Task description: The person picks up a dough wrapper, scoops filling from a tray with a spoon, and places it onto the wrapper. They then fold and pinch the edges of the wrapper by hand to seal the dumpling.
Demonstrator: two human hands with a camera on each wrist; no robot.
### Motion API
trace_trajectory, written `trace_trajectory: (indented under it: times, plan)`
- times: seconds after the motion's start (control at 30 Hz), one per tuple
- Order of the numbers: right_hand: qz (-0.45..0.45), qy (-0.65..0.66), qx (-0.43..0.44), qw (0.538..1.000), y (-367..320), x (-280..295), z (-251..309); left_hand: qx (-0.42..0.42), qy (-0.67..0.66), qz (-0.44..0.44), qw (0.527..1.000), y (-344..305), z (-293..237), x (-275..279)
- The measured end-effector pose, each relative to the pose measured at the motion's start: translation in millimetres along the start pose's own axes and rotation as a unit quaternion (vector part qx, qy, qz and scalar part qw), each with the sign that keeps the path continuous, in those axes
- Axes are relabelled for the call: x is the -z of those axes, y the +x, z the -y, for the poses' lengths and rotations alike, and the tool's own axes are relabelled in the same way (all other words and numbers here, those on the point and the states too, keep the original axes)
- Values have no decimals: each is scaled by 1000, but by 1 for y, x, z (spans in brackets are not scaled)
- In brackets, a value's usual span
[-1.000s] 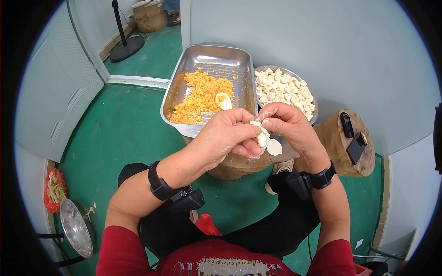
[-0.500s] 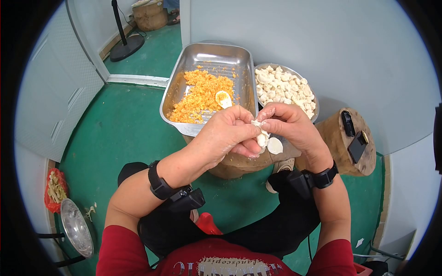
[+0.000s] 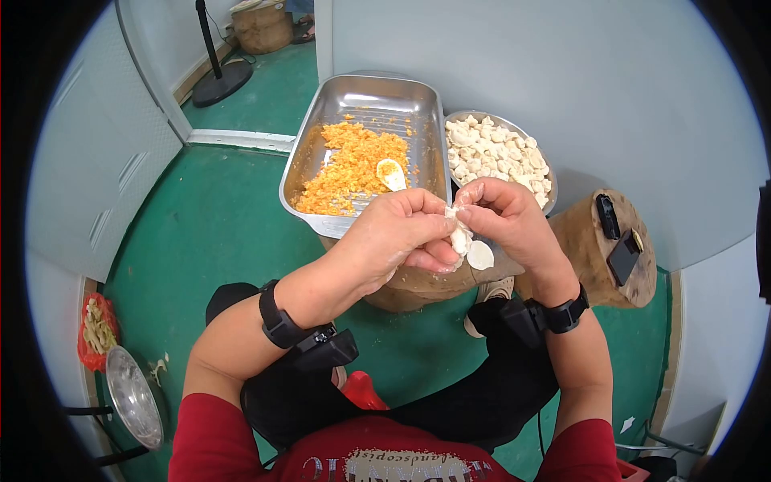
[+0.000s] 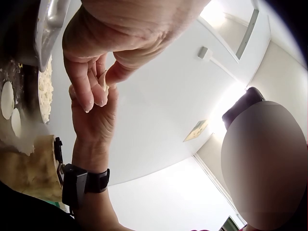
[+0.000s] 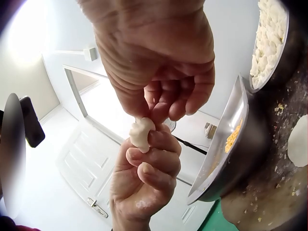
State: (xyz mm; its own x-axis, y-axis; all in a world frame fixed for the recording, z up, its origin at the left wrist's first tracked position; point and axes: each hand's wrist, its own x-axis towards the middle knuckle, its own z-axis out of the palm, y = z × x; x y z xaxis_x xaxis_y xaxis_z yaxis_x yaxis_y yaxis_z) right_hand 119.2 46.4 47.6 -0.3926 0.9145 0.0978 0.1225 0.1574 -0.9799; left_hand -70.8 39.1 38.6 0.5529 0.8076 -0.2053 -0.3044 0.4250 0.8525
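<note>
A white dough dumpling (image 3: 460, 239) is held between both hands above the wooden stump. My left hand (image 3: 401, 233) grips it with curled fingers and thumb; my right hand (image 3: 510, 221) pinches its upper end between thumb and forefinger. In the right wrist view the dumpling (image 5: 141, 134) shows a folded edge, with the left fingers (image 5: 159, 159) behind and below it. The left wrist view shows mostly the fingers, with only a sliver of dough. A round flat wrapper (image 3: 480, 255) lies on the stump just below the right hand.
A metal tray (image 3: 440, 145) with orange filling (image 3: 353, 161) and a white spoon (image 3: 391, 174) stands beyond the hands. Beside it is a bowl of dumplings (image 3: 498, 157). At the right a second stump (image 3: 590, 249) bears a phone (image 3: 623, 257). A metal bowl (image 3: 132, 398) is at the lower left.
Both hands stay nearly in place around the dumpling; the right hand's fingers have shifted slightly along its upper end.
</note>
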Motion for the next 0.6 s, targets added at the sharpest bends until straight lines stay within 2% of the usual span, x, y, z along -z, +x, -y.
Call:
trace_trajectory:
  times: [0.1,0.17,0.3,0.6]
  plan:
    - [0,-11,-5,1000,-1,-1,4,-3,2,1,1000,0,0,0]
    - [-28,47,-16,998,-2,-3,9,-6,1,5,1000,0,-1,-1]
    - [-27,64,-14,997,0,2,3,-8,-13,13,1000,-1,-2,-1]
    - [36,68,-7,997,-1,4,5,-7,-7,26,1000,-2,-1,-1]
